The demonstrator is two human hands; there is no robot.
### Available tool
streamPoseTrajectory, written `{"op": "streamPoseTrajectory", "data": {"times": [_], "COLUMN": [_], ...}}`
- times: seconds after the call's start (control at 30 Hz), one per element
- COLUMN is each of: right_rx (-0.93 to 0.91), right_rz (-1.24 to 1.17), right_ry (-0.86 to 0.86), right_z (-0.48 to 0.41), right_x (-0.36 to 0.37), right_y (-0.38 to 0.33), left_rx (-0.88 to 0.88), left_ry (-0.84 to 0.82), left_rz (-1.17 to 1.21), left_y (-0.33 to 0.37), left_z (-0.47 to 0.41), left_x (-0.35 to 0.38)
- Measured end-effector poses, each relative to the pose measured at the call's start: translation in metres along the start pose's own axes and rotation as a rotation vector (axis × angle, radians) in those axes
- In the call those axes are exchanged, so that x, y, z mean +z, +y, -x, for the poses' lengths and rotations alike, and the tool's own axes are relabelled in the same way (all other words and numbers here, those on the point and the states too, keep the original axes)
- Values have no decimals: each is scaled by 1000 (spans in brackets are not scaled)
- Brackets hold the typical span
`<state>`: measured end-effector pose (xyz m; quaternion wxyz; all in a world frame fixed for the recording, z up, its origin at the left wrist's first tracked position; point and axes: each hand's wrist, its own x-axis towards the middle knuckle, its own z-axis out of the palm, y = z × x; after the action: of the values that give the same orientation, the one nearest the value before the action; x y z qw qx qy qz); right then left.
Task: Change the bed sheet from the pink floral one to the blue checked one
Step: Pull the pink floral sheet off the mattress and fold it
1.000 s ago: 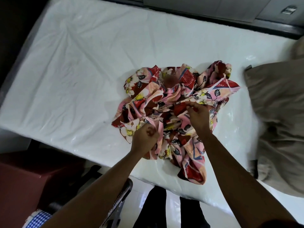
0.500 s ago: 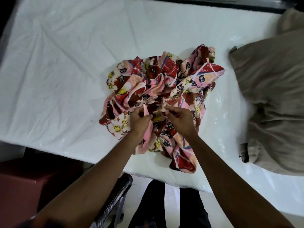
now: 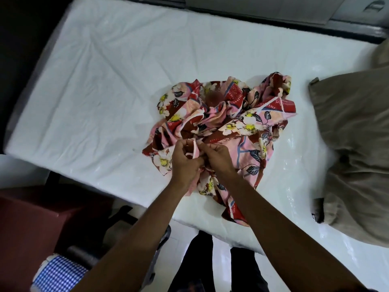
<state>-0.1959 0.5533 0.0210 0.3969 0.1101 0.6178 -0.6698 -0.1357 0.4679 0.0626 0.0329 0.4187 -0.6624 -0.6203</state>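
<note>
The pink floral sheet (image 3: 237, 121) lies bunched in a heap on the bare white mattress (image 3: 109, 85), near its front edge. My left hand (image 3: 183, 163) and my right hand (image 3: 220, 158) are side by side at the heap's near side, both pinching a pink hem of the sheet between them. A folded blue checked sheet (image 3: 57, 273) shows at the bottom left, below the bed level, partly cut off by the frame.
A beige pillow (image 3: 355, 148) lies on the mattress at the right. A dark red box or stool (image 3: 37, 226) stands on the floor at the left, beside a dark chair frame (image 3: 164, 237). My legs (image 3: 195, 262) are against the bed's front edge.
My hands came together at the heap's near side, from gripping separate folds to pinching one pink hem between them. The view shifted slightly.
</note>
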Motion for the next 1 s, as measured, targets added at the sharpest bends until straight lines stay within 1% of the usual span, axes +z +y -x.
{"op": "streamPoseTrajectory", "data": {"times": [0.07, 0.13, 0.2, 0.3, 0.37, 0.47, 0.53, 0.6, 0.63, 0.7, 0.77, 0.83, 0.87, 0.9, 0.93, 1.0], "right_rx": [33, -38, -127, -177, -171, -146, -134, -139, -148, -165, -192, -221, -251, -315, -416, -621], "right_rz": [22, 17, 39, 73, 43, 10, -2, -10, -15, -13, 51, 148, 208, 301, 424, 700], "right_ry": [-18, -66, -93, -52, -42, -50, -37, -54, -74, -89, -59, -8, 8, 18, 42, 144], "right_z": [6, 11, 15, 16, 18, 21, 23, 28, 31, 34, 35, 32, 31, 31, 30, 26], "right_x": [4, 6, 8, 9, 7, 2, 1, 2, 2, 0, -2, -5, -7, -10, -14, -24], "right_y": [1, 4, 9, 15, 17, 21, 24, 23, 21, 21, 22, 24, 25, 25, 24, 22], "left_rx": [67, 117, 124, 89, -10, -299, -486, -589, -601, -576, -505, -417, -365, -302, -235, -121], "left_ry": [6, 20, 47, 41, 19, -8, -107, -151, -146, -128, -92, -11, 43, 91, 138, 214], "left_rz": [-58, -105, -106, -63, 45, 166, 360, 563, 602, 581, 555, 533, 474, 390, 304, 175], "left_y": [-6, -13, -17, -21, -25, -29, -31, -30, -29, -26, -27, -26, -24, -21, -18, -9], "left_z": [7, 11, 14, 16, 17, 17, 20, 24, 26, 29, 30, 31, 31, 33, 34, 40], "left_x": [-6, -10, -13, -15, -18, -20, -23, -25, -25, -24, -24, -25, -26, -26, -25, -22]}}
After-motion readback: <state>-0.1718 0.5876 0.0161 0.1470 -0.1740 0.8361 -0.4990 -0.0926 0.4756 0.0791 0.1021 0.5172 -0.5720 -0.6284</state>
